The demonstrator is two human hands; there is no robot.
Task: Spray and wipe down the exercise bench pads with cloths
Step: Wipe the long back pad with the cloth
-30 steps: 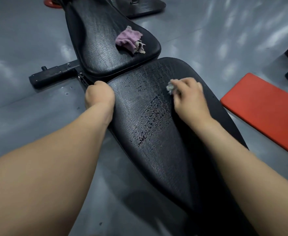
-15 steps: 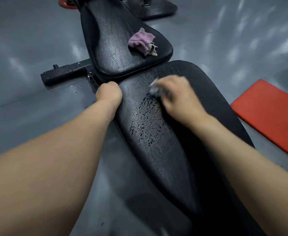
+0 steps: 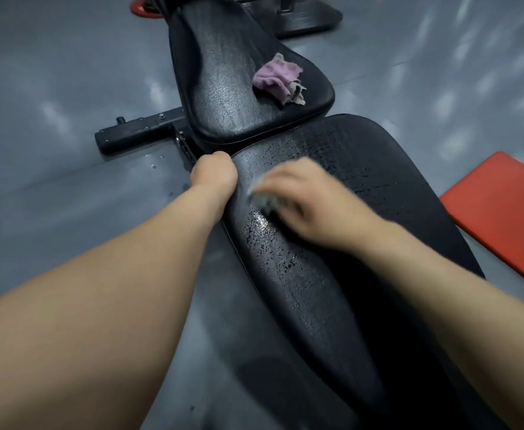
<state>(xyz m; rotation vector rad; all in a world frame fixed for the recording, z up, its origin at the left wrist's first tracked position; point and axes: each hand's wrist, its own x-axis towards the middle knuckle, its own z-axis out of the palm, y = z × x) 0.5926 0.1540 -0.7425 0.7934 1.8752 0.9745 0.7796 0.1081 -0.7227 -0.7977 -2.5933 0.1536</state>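
The black back pad (image 3: pixel 363 169) of the bench runs from the middle toward me, wet with spray droplets near its left side. My right hand (image 3: pixel 304 200), blurred by motion, presses a small grey cloth (image 3: pixel 262 198) onto that wet patch. My left hand (image 3: pixel 214 175) is curled in a fist around the pad's left edge, near the gap between the pads. Farther off lies the black seat pad (image 3: pixel 223 82), with a crumpled purple cloth (image 3: pixel 277 77) resting on its right side.
A black steel frame bar (image 3: pixel 136 130) sticks out left on the grey floor (image 3: pixel 53 197), with droplets beside it. A red mat (image 3: pixel 502 212) lies at the right. Black and red gym gear (image 3: pixel 304 17) stands at the top.
My right hand has swept the grey cloth leftward across the back pad, from its middle to near my left hand. The left hand has kept its grip on the edge.
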